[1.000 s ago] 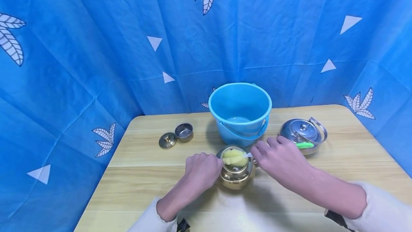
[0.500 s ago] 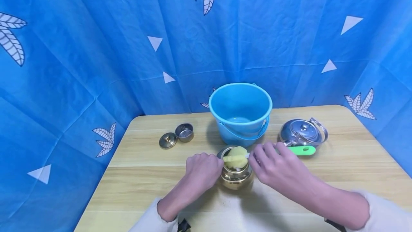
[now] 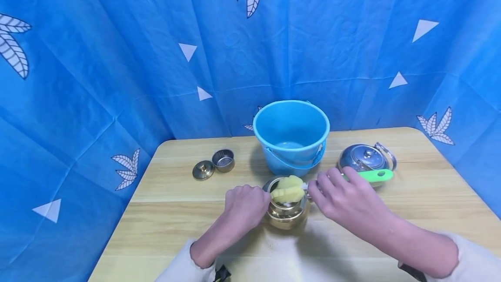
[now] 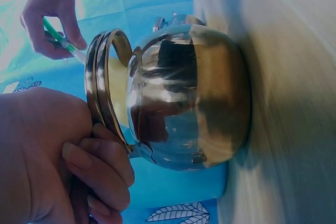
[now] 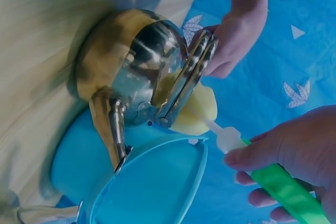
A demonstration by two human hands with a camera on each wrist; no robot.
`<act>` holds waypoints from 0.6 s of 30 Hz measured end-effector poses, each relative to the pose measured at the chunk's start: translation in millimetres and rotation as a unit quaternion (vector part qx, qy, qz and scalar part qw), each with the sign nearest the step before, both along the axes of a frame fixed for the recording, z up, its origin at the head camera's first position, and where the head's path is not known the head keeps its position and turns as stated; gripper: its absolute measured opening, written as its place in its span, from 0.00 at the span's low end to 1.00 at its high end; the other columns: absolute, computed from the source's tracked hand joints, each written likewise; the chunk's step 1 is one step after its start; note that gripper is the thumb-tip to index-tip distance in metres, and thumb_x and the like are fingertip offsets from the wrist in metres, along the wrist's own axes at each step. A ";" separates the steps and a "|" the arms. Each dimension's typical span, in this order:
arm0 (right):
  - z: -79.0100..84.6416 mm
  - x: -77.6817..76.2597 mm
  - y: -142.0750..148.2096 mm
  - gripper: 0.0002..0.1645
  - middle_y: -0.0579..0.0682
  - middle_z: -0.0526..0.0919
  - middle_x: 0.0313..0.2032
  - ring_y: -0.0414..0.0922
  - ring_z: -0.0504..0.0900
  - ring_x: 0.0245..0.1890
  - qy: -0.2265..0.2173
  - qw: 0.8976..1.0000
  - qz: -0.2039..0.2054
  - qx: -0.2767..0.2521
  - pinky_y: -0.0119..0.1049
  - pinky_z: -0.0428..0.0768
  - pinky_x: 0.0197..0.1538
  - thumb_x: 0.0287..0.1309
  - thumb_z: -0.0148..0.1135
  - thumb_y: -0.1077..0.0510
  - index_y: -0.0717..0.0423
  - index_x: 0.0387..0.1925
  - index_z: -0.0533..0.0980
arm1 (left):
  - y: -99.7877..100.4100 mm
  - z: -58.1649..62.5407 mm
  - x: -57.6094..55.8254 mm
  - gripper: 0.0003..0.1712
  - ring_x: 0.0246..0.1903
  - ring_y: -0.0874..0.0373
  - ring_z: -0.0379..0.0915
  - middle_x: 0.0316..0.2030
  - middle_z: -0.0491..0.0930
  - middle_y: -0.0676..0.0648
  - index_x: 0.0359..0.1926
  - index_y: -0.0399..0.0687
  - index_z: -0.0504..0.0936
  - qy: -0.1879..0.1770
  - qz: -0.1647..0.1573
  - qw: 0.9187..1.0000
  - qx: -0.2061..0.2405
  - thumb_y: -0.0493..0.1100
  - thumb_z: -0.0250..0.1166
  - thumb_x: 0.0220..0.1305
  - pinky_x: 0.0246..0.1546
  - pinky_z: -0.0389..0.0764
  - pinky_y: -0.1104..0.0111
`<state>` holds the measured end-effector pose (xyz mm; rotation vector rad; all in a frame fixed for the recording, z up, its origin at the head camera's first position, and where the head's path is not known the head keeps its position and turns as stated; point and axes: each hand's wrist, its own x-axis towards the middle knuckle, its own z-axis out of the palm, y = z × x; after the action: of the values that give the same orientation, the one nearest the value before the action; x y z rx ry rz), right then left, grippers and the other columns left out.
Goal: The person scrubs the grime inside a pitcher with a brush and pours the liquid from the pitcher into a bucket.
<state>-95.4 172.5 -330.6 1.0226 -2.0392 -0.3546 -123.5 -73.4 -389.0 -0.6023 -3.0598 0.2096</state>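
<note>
A shiny gold-coloured teapot (image 3: pixel 287 222) stands lidless on the table in front of me. My left hand (image 3: pixel 248 206) grips its metal handle (image 4: pixel 103 85), fingers curled in below it in the left wrist view. From the right, my right hand (image 3: pixel 344 195) holds a sponge brush by its green handle (image 5: pixel 286 190). The brush's yellow sponge head (image 3: pixel 288 189) is at the teapot's mouth, under the handle, partly above the rim. On the spout (image 5: pixel 111 124) side, seen in the right wrist view, nothing touches the pot.
Behind the teapot stands a light-blue bucket (image 3: pixel 291 160). A second, silver teapot (image 3: pixel 362 156) with its lid on sits at the right, partly behind the green handle. A small lid (image 3: pixel 203 170) and a metal strainer cup (image 3: pixel 223 160) lie at the left of the wooden table (image 3: pixel 188 212).
My right hand has drawn the brush up and slightly right, so more sponge shows above the teapot's rim and the green handle's end stands higher. My left hand stays on the teapot's handle.
</note>
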 end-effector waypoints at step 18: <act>4.0 -2.0 15.5 0.28 0.54 0.82 0.26 0.53 0.79 0.27 -0.033 0.999 0.001 -0.038 0.40 0.73 0.25 0.72 0.27 0.67 0.59 0.34 0.77 | -1.7 -2.4 -0.7 0.27 0.15 0.54 0.64 0.12 0.67 0.51 0.12 0.56 0.66 -0.030 0.075 0.990 0.116 0.52 0.44 0.71 0.14 0.61 0.61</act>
<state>-97.4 188.0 -326.7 1.0022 -2.0949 -0.2436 -124.2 -75.1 -391.4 -0.3732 -3.1226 -0.1652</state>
